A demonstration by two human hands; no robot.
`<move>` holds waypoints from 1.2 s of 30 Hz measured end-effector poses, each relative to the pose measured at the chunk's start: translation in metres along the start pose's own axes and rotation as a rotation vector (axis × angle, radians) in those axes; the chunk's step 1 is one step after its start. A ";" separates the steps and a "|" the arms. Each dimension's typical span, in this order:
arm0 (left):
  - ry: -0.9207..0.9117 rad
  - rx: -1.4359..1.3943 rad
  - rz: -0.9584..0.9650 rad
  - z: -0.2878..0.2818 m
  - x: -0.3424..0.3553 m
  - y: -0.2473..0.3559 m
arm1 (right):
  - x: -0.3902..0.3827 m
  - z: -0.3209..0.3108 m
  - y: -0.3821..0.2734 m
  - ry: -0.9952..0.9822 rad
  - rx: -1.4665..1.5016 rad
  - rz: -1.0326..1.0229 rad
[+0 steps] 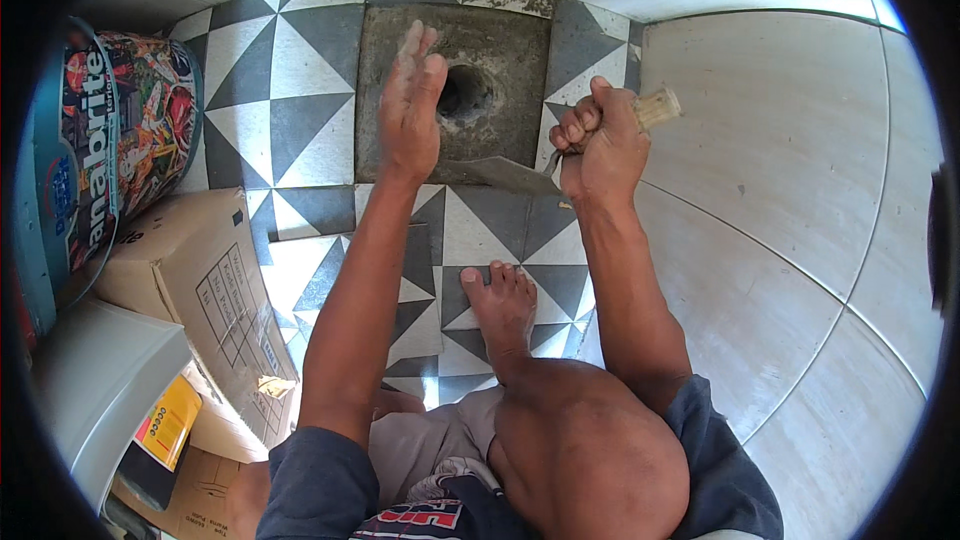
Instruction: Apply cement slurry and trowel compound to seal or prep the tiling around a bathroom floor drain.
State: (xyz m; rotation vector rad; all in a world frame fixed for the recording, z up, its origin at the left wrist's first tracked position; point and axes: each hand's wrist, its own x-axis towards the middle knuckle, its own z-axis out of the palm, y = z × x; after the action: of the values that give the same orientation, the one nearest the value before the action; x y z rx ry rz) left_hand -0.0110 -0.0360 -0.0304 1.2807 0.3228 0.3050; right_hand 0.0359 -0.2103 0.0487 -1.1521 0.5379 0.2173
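My right hand point(612, 145) is wrapped round the pale handle of a trowel point(507, 175). Its flat grey blade points left, over the near edge of a square patch of bare cement point(518, 45) in the tiled floor. Above the left part of that patch is my left hand point(410, 120), fingers stretched out and dusted with grey, holding nothing. A round dark hole point(461, 92) opens in the patch, just right of my left hand.
Black and white patterned tiles point(310, 140) surround the patch. On the left stand a big printed paint bucket point(150, 100), a cardboard box point(215, 290) and a grey-white container point(110, 370). Large pale tiles cover the right wall point(760, 140). My bare foot point(503, 310) rests below the patch.
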 end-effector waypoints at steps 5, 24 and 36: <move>-0.128 0.223 0.035 0.071 -0.020 -0.036 | 0.007 -0.041 -0.022 0.037 -0.017 -0.037; -0.183 0.161 -0.072 0.047 -0.015 -0.035 | 0.003 -0.017 -0.010 0.041 0.052 0.004; -0.046 0.304 -0.072 0.043 -0.009 -0.030 | 0.015 -0.009 -0.008 0.048 0.033 -0.015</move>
State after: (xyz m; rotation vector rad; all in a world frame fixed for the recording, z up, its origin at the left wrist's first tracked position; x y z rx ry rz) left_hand -0.0006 -0.0854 -0.0474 1.5686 0.3860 0.1681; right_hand 0.0497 -0.2230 0.0451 -1.1312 0.5728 0.1681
